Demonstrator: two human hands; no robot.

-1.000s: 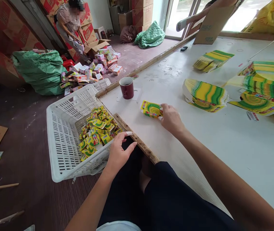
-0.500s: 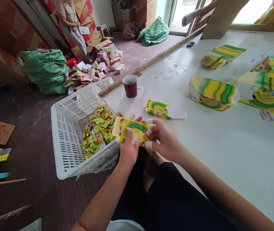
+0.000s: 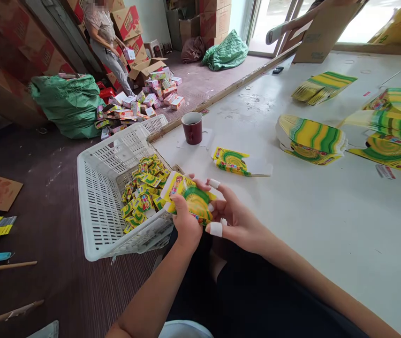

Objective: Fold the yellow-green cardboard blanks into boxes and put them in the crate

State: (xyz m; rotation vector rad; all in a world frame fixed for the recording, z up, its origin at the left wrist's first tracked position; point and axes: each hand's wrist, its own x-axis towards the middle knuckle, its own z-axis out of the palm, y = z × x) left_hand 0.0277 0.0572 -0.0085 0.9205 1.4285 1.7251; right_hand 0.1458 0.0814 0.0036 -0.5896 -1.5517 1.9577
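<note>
In my left hand [image 3: 188,223] is a small yellow-and-green carton [image 3: 195,199], tilted, with the thumb across its near face and the fingers behind. A white flap stands out at its left end. My right hand [image 3: 237,216], with white tape on several fingers, is at the carton's right end. Its thumb and index finger are spread apart, while a taped finger between them touches that end. On the table just beyond lie a few flattened cartons [image 3: 231,161] of the same print. To the left, a white plastic basket [image 3: 93,206] holds many small yellow-and-green cartons [image 3: 144,192].
A dark red mug [image 3: 192,129] stands near the edge of the white table [image 3: 327,225]. Stacks of flat cartons [image 3: 314,138] lie at the right. A person [image 3: 103,37] stands behind a pile of small boxes [image 3: 151,96] and a green sack [image 3: 64,105].
The carton has tilted and dropped slightly in my left hand. My right hand has spread its thumb and index finger wider at the carton's end. The standing person's hands have moved.
</note>
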